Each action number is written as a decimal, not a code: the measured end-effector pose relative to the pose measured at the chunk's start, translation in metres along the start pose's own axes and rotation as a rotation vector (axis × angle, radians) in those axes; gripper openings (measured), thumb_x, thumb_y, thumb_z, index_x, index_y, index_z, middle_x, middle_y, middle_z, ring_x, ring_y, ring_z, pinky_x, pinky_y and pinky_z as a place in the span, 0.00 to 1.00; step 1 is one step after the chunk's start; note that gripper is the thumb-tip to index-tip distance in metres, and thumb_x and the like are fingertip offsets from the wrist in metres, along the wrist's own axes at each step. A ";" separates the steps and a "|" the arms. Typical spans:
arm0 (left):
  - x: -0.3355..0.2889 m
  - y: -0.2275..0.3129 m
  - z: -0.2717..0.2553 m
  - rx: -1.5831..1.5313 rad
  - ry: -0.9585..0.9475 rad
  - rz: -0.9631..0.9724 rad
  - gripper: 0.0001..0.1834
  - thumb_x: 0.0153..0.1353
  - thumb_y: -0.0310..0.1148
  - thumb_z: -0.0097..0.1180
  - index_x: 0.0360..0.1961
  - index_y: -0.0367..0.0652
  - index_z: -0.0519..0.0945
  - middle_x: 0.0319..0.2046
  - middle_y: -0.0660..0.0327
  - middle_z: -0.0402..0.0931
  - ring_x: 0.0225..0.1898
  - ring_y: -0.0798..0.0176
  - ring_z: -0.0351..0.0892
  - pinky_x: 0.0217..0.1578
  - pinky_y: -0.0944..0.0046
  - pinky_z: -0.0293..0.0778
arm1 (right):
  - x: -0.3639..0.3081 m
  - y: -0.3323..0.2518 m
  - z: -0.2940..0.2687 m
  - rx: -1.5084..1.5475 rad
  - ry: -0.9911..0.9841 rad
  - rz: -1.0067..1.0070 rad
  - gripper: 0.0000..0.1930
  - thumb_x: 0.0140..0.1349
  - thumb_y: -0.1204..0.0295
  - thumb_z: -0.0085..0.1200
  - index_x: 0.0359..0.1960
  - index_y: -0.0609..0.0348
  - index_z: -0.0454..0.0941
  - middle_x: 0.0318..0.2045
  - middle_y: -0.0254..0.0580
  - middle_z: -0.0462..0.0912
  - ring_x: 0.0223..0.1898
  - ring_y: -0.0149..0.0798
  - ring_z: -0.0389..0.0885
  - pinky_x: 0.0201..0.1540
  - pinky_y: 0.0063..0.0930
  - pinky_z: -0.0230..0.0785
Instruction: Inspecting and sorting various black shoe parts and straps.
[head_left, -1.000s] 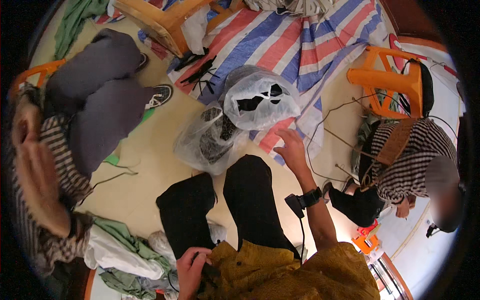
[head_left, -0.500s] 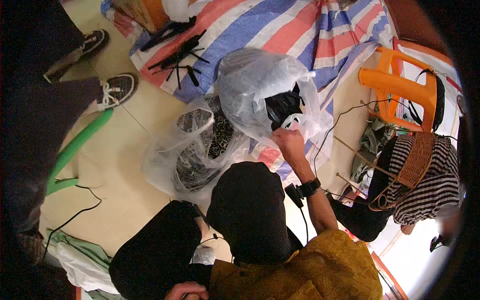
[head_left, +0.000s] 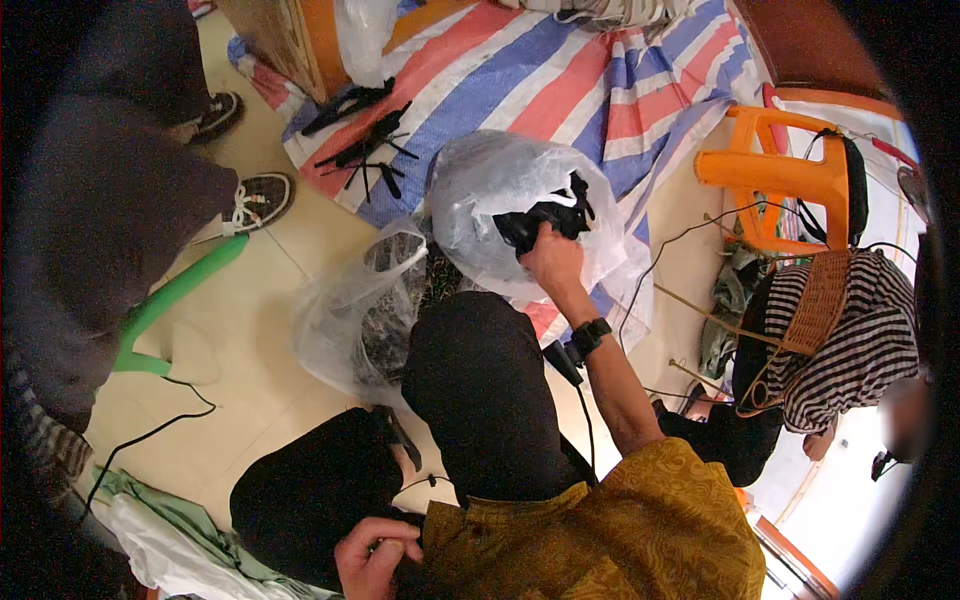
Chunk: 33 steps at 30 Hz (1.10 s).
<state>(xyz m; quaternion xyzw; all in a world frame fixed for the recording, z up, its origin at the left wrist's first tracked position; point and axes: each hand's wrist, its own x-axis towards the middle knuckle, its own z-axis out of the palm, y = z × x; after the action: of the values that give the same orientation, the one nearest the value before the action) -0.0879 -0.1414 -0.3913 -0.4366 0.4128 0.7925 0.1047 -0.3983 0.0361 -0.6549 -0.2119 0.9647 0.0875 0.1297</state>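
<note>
My right hand (head_left: 556, 262) reaches into the mouth of a clear plastic bag (head_left: 470, 190). Its fingers are closed on a black item (head_left: 520, 230) among dark pieces there; the fingertips are partly hidden and the item's kind cannot be made out. A black band with a small device (head_left: 590, 337) is round my right wrist. My left hand (head_left: 378, 556) rests curled near my lap, thumb against the fingers, with something small and dark at them. A second clear bag (head_left: 350, 325) holding dark, thin pieces stands just left of the first.
A striped red, white and blue sheet (head_left: 540, 70) lies ahead, with black stick-like pieces (head_left: 370, 145) on it. At right are an orange stool (head_left: 770, 170) and a person in a striped shirt (head_left: 850, 350). Another person's shoe (head_left: 262, 200) and a green bar (head_left: 180, 300) are at left.
My right hand has gone from the bag's rim to the black things inside its mouth. My left hand has risen further into view. The whole view has shifted slightly.
</note>
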 end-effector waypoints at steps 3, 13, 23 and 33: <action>0.005 -0.001 -0.001 -0.089 -0.040 -0.009 0.11 0.60 0.35 0.44 0.34 0.37 0.72 0.19 0.63 0.68 0.19 0.73 0.64 0.20 0.74 0.59 | 0.001 0.007 -0.005 0.054 -0.171 -0.011 0.12 0.40 0.67 0.52 0.27 0.59 0.73 0.22 0.52 0.77 0.27 0.52 0.77 0.29 0.43 0.68; 0.025 0.002 0.008 0.027 -0.129 -0.008 0.10 0.59 0.36 0.45 0.35 0.40 0.72 0.21 0.63 0.69 0.21 0.73 0.64 0.23 0.75 0.60 | 0.004 0.024 -0.018 -0.055 -0.174 -0.119 0.11 0.41 0.64 0.49 0.21 0.58 0.76 0.20 0.52 0.76 0.25 0.51 0.75 0.28 0.40 0.67; 0.030 0.019 0.022 0.101 -0.020 -0.184 0.08 0.55 0.26 0.42 0.30 0.34 0.73 0.19 0.60 0.72 0.24 0.72 0.69 0.29 0.74 0.64 | -0.051 0.040 -0.098 1.261 -0.095 0.389 0.08 0.42 0.70 0.55 0.23 0.61 0.79 0.19 0.36 0.78 0.21 0.29 0.73 0.26 0.20 0.61; -0.022 0.064 0.059 0.315 0.032 -0.212 0.11 0.54 0.32 0.42 0.27 0.35 0.73 0.18 0.62 0.69 0.24 0.69 0.68 0.30 0.72 0.63 | -0.096 0.041 -0.238 1.987 0.403 0.320 0.09 0.49 0.77 0.47 0.31 0.71 0.70 0.29 0.49 0.76 0.34 0.42 0.75 0.41 0.31 0.66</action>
<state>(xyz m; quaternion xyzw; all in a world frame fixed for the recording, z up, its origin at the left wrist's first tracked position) -0.1445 -0.1336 -0.3215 -0.4686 0.4849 0.6956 0.2478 -0.3823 0.0562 -0.3961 0.1114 0.6222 -0.7718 0.0692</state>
